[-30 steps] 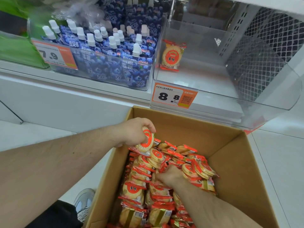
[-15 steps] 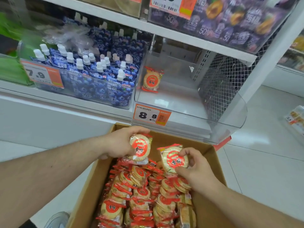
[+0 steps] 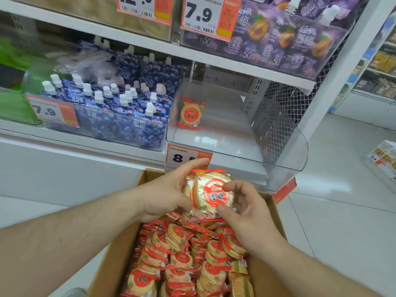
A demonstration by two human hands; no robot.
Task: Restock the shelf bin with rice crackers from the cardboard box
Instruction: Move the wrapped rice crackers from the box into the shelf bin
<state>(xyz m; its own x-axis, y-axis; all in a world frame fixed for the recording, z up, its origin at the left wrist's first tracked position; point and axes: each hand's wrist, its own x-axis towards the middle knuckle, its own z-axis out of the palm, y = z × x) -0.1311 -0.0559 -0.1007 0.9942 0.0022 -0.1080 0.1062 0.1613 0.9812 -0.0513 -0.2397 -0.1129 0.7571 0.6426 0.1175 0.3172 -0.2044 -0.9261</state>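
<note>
Your box (image 3: pixel 120 249) sat nearest you on the floor, open, packed with too many red-and-gold cracker packs (image 3: pixel 182 260) to count. Above its far end you held two packs (image 3: pixel 209 192) stacked together: your left hand (image 3: pixel 169 194) gripped them from the left side with fingers curled behind, and your right hand (image 3: pixel 246 209) pinched the front pack between thumb and forefinger at its right edge. Both forearms reached in over the box.

Just beyond your hands stood the clear bin (image 3: pixel 278 146) on the lowest shelf, with an orange price tag (image 3: pixel 182 156) on its front, partly hidden by your left fingers. One single pack (image 3: pixel 190 113) leaned upright against the bin's left wall; the rest of its white floor was bare.

Left of it, a second clear bin held many blue pouches (image 3: pixel 120 108) with white caps, tagged 7.9. On the shelf above sat purple pouches (image 3: pixel 285 41) behind another 7.9 tag. A mesh panel (image 3: pixel 276 112) closed the shelf's right end. The floor (image 3: pixel 334 189) was pale tile.
</note>
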